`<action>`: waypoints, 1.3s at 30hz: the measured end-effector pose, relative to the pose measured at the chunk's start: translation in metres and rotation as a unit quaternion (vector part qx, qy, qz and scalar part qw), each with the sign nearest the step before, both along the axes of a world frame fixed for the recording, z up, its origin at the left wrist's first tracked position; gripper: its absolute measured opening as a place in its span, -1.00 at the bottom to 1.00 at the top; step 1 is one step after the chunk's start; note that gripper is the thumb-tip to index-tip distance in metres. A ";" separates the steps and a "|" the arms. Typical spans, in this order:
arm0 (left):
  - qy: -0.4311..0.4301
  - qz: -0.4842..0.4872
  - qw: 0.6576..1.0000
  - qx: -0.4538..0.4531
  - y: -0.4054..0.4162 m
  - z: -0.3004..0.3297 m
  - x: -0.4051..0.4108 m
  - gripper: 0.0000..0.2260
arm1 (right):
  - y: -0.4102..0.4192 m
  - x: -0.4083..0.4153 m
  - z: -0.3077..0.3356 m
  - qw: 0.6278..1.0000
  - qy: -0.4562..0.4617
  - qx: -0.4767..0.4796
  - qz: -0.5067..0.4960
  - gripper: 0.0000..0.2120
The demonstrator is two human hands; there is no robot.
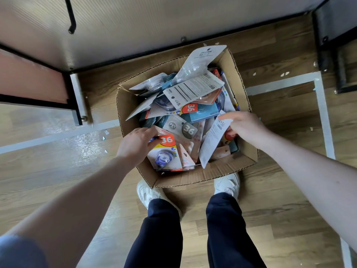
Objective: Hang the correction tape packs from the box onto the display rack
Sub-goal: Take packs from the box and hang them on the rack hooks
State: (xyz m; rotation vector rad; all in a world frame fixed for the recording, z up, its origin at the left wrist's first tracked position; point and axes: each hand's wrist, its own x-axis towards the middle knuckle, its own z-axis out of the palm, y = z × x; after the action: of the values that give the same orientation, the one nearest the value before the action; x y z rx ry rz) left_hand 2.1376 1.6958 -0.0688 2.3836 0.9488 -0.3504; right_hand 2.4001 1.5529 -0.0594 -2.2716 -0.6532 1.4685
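Wood-look floor under an open cardboard box heaped with correction tape packs. Left hand grips an orange-and-yellow "36" pack at the near edge — right hand pinches a white-backed pack standing tilted.

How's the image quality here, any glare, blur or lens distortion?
Head view: wide-angle bending curves the rack frame and forearms; window glare sheens the floor at left; the right hand is slightly motion-blurred; packs in the box read sharp.
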 end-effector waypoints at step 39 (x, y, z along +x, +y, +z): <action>-0.009 0.029 0.998 0.063 0.065 0.195 0.019 -0.81 | 0.104 0.006 0.215 0.890 -0.285 0.016 0.355 -0.78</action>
State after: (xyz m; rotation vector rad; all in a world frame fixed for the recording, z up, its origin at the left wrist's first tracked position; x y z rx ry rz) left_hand 2.1568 1.7610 0.1266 2.4619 1.0579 -0.2534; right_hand 2.4060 1.6566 0.1554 -2.5738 -1.8211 0.9694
